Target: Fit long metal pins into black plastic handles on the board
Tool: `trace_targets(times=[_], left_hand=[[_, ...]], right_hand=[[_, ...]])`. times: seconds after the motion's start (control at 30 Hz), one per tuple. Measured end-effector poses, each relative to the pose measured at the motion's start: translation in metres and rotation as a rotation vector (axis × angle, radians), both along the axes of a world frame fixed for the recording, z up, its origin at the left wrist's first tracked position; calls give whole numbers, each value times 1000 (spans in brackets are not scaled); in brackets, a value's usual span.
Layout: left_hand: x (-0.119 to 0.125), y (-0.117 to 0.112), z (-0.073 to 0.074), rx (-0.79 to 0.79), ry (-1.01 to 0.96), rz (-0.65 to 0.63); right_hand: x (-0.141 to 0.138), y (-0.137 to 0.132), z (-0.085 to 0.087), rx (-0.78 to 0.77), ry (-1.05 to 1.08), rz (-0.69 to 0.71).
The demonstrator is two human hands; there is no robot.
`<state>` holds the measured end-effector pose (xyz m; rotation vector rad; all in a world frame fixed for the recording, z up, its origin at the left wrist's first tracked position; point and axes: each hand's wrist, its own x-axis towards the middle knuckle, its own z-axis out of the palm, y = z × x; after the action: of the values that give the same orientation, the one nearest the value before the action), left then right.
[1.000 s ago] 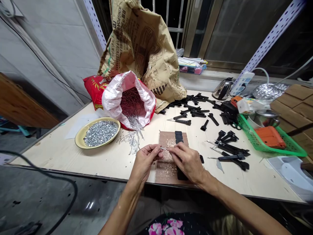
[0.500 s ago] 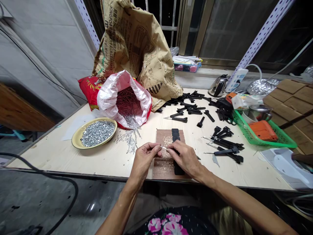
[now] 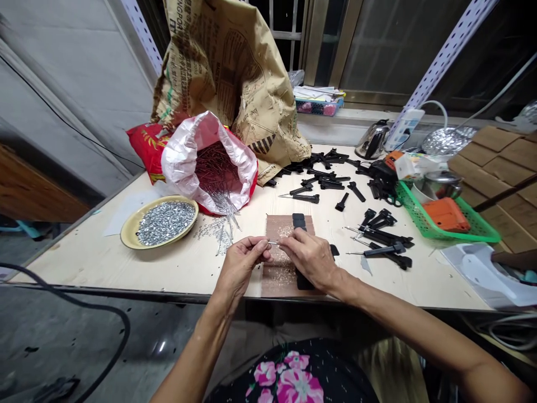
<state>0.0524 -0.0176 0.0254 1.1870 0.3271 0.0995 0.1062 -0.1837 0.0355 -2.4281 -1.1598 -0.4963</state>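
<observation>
My left hand (image 3: pixel 242 262) and my right hand (image 3: pixel 308 257) meet above a brown fibre mat (image 3: pixel 279 282) on the table, and the fingers of both pinch a thin metal pin (image 3: pixel 273 242). Pale filings are scattered on the mat. Small black plastic pieces (image 3: pixel 298 220) sit in a row across it, partly hidden under my right hand. To the left, loose pins (image 3: pixel 222 238) lie on the wood, spilling from a white-and-red plastic sack (image 3: pixel 184 168). A yellow plate (image 3: pixel 130 239) holds small silvery washers or nuts.
Black plastic handles with metal spikes (image 3: pixel 380 243) lie across the right of the pale wooden table (image 3: pixel 84 263). A green basket (image 3: pixel 440 221) and a steel kettle (image 3: pixel 372 140) stand beyond them. A brown paper sack (image 3: pixel 218 73) slumps at the back, and a cable runs across the floor at left.
The whole scene has drifted up and left in the view as my head moved. My hands stay together on the pin, with little visible shift between them.
</observation>
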Motion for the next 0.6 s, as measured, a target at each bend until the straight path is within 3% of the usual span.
trace_targets(times=[0.1, 0.27, 0.37, 0.5, 0.6], left_hand=[[-1, 0, -1, -22, 11, -1], [1, -3, -4, -60, 44, 7], [3, -7, -6, -46, 41, 31], [5, -13, -7, -21, 23, 80], [6, -18, -7, 65, -38, 126]], right_hand=[[0, 0, -5, 31, 50, 16], [0, -1, -12, -40, -136, -15], [-2, -2, -11, -80, -133, -13], [-4, -2, -9, -28, -8, -31], [-3, -2, -10, 107, 219, -18]])
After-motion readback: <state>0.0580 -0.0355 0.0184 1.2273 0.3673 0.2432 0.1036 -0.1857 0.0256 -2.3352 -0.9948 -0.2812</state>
